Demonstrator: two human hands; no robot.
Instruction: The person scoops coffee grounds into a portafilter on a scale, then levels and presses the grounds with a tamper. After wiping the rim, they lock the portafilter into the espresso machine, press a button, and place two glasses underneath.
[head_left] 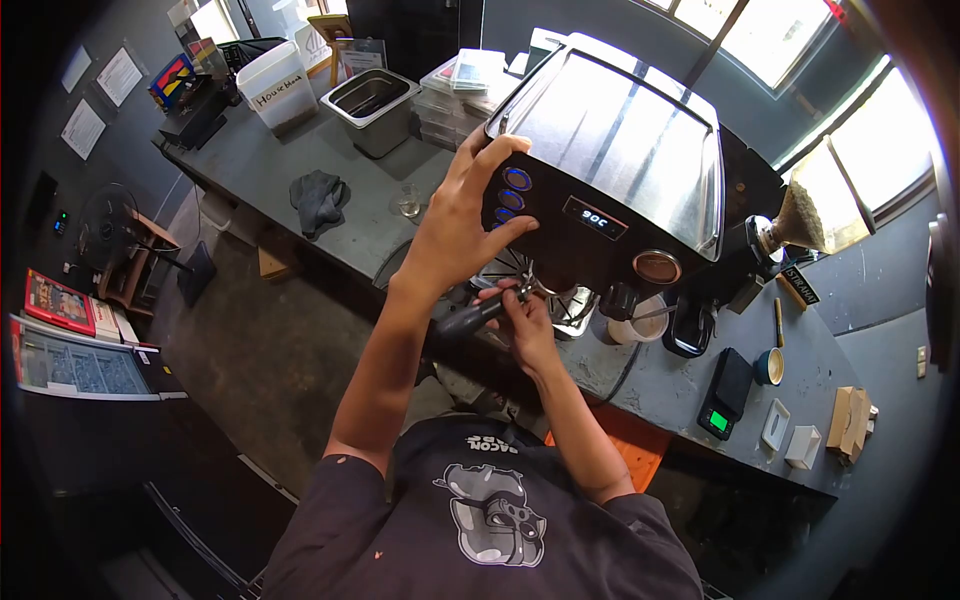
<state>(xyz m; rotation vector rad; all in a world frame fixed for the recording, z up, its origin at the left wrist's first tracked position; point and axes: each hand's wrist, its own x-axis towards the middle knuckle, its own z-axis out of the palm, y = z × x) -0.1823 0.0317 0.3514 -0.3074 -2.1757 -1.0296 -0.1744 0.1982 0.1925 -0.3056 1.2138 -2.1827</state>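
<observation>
A black espresso machine (600,160) with a display reading about 90C stands on the grey counter. My left hand (455,215) rests against its left front corner, fingers and thumb spread around the lit round buttons. Below the machine's front, my right hand (522,318) has its fingers closed around the neck of a portafilter (470,318), near its metal head. The portafilter's dark handle points down and to the left. Its head is partly hidden under the machine.
A grinder (755,250) with beans stands right of the machine. Further right are a black scale (730,385) and a cup (769,367). On the left lie a grey cloth (319,202), a small glass (407,203), a metal container (370,105) and a labelled tub (278,92).
</observation>
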